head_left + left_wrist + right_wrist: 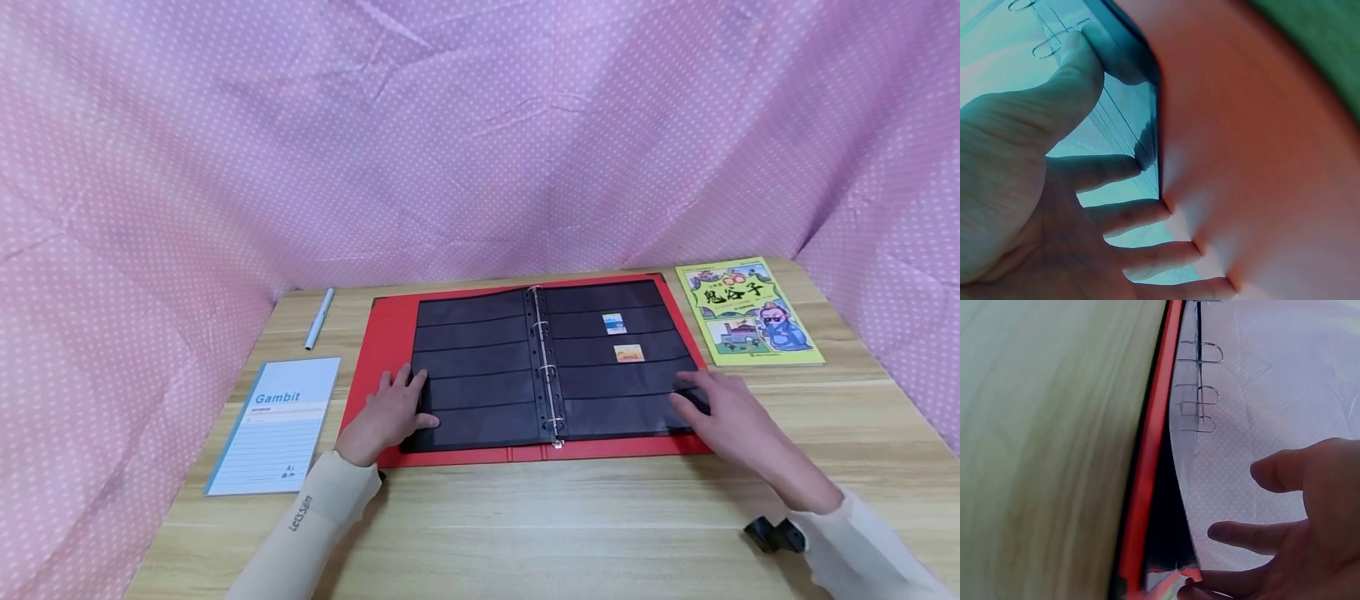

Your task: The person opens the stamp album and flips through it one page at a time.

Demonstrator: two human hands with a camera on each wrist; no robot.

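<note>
A red ring binder (387,333) lies spread on the table, with black pocket pages on both sides of its metal rings (547,369). In the right page (615,417) sit a blue-and-white stamp (613,324) and, below it, an orange-and-yellow stamp (629,354). My left hand (390,414) rests with spread fingers at the left page's (472,387) outer edge; its fingertips touch the red cover in the left wrist view. My right hand (731,412) touches the right page's outer edge, where the page bends up slightly. Its thumb and index finger (1254,537) stand apart.
A light blue notebook (273,425) lies left of the binder, with a pale blue pen (319,319) behind it. At the back right is a yellow-green comic-style book (750,312). Pink dotted cloth (480,150) hangs around the wooden table (525,525).
</note>
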